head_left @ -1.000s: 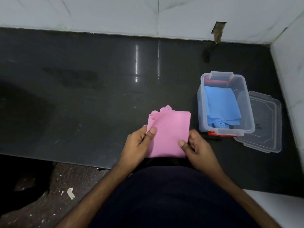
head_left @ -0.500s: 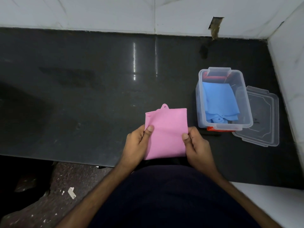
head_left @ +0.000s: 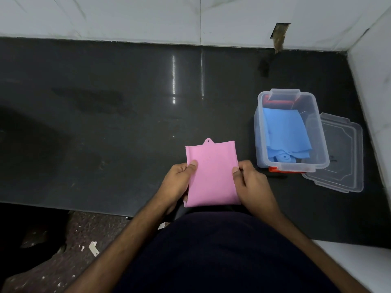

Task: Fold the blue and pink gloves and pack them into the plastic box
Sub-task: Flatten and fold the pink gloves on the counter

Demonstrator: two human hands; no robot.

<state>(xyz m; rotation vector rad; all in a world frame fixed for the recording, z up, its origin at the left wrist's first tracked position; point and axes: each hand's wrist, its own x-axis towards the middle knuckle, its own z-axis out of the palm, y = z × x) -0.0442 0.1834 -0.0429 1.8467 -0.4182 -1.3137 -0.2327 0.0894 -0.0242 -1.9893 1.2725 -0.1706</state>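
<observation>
Since the blue glove (head_left: 285,132) already sits in the plastic box (head_left: 293,166), left hand (head_left: 177,182) and right hand (head_left: 251,182) pinch the folded pink glove (head_left: 212,176) flat, probably ready to pack.

One pink glove (head_left: 211,176) out here, folded flat, and two hands on it: left hand (head_left: 177,182) on one edge, right hand (head_left: 251,182) on the other. One clear plastic box (head_left: 260,132) on the table (head_left: 105,123), one blue glove (head_left: 285,132) inside it. One loose clear lid (head_left: 342,153) just beside the box. That's two gloves, one box, one lid.
</observation>
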